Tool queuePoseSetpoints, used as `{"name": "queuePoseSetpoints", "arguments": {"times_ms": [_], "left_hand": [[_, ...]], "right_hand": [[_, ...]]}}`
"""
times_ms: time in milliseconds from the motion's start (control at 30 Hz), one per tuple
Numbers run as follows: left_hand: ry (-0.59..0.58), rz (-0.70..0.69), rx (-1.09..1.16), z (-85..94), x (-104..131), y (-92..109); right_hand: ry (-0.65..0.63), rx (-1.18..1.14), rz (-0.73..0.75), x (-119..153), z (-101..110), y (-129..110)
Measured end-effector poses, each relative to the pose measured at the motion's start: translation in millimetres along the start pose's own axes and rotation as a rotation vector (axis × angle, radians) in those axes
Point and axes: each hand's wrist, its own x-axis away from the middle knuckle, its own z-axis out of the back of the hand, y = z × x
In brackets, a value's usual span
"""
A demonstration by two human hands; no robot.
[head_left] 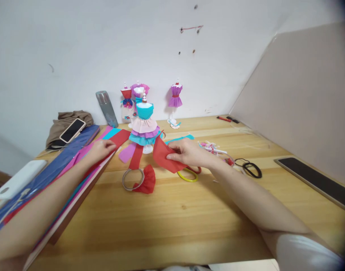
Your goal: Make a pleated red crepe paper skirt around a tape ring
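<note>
My right hand (pixel 182 151) pinches a red sheet (pixel 166 157) above the middle of the table. At the left, my left hand (pixel 101 150) has its fingers bent together at the red strip (pixel 122 137) on top of the layered coloured sheets; whether it grips the strip is too small to tell. A small stand in a tiered turquoise, pink and purple dress (pixel 145 126) is upright between the hands. In front of it lie a silver ring (pixel 125 184), a gathered red piece (pixel 149 180) and a yellow ring (pixel 188 178).
Other dressed stands, one purple (pixel 176 97), are by the wall with a grey bottle (pixel 107 109). A phone (pixel 73 130) rests on brown cloth (pixel 65 122). Scraps (pixel 213 147), black bands (pixel 254 170) and a dark flat device (pixel 316 180) lie to the right.
</note>
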Motion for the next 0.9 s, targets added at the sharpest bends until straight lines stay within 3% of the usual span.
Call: {"name": "queuePoseSetpoints", "arguments": {"times_ms": [100, 200, 400, 567, 700, 800, 900], "left_hand": [[-0.046, -0.063, -0.071, -26.2, 0.1, 36.4], [-0.081, -0.053, -0.129, -42.7, -3.2, 59.9], [-0.108, -0.079, -0.166, -50.1, -4.1, 72.8], [-0.115, -0.075, -0.117, -58.6, -8.6, 70.0], [-0.12, -0.015, -0.047, -58.8, -22.8, 56.0], [-0.093, 0.044, -0.019, -41.0, -33.8, 37.3], [-0.048, 0.093, -0.018, -12.0, -42.3, 14.9]], "right_hand": [[-0.009, 0.036, -0.006, -0.1, 0.1, -2.6], [0.008, 0.062, 0.003, 0.3, 0.7, -3.3], [0.019, 0.051, 0.015, -0.3, 0.8, -0.8], [0.005, 0.057, 0.023, -1.6, 0.3, 0.5], [-0.001, 0.054, 0.042, -1.1, 0.8, 0.9], [-0.002, 0.062, 0.029, -0.8, 0.8, 0.5], [-0.016, 0.075, 0.01, -1.2, -0.2, 0.4]]}}
